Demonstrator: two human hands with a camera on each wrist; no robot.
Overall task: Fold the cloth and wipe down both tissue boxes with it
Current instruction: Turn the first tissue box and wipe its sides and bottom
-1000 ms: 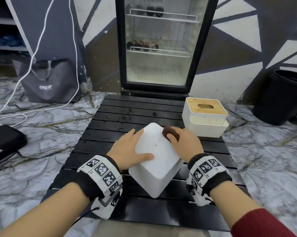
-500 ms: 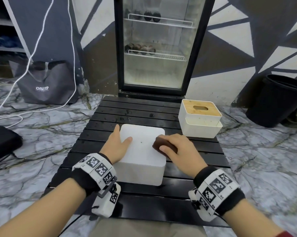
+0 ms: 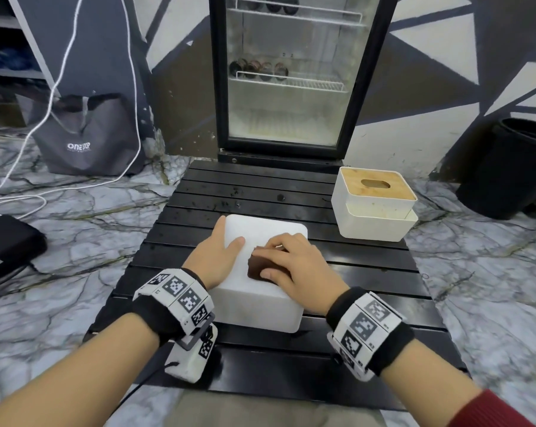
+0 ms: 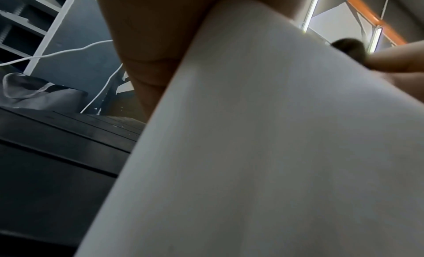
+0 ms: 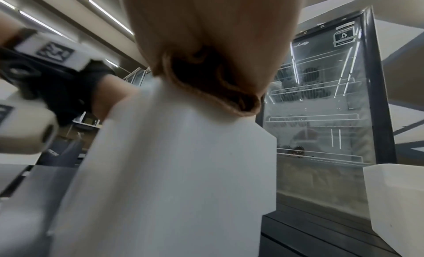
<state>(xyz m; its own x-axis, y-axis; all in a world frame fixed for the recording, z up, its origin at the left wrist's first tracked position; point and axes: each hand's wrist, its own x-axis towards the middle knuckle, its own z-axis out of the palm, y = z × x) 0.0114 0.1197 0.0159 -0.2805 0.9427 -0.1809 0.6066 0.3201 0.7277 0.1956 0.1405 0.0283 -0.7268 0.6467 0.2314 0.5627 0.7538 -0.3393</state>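
A plain white tissue box (image 3: 260, 300) lies upside down in the middle of the black slatted table (image 3: 368, 266). My left hand (image 3: 217, 257) grips its left edge, thumb on top and fingers down the side; its white wall (image 4: 263, 152) fills the left wrist view. My right hand (image 3: 291, 266) holds a folded brown cloth (image 3: 257, 266) pressed on the box's top face. The cloth (image 5: 218, 86) bunches under my palm above the white box (image 5: 172, 170) in the right wrist view. A second white tissue box (image 3: 373, 204) with a wooden lid stands at the table's back right.
A glass-door fridge (image 3: 291, 72) stands behind the table. A grey bag (image 3: 84, 134) and white cables (image 3: 63, 72) are on the marble floor at the left, with a black case (image 3: 4, 245) nearer. A black bin (image 3: 513, 167) stands at the right.
The box has been set down flat from a tilted hold. My right hand has slid the cloth from the box's far right corner toward its near middle.
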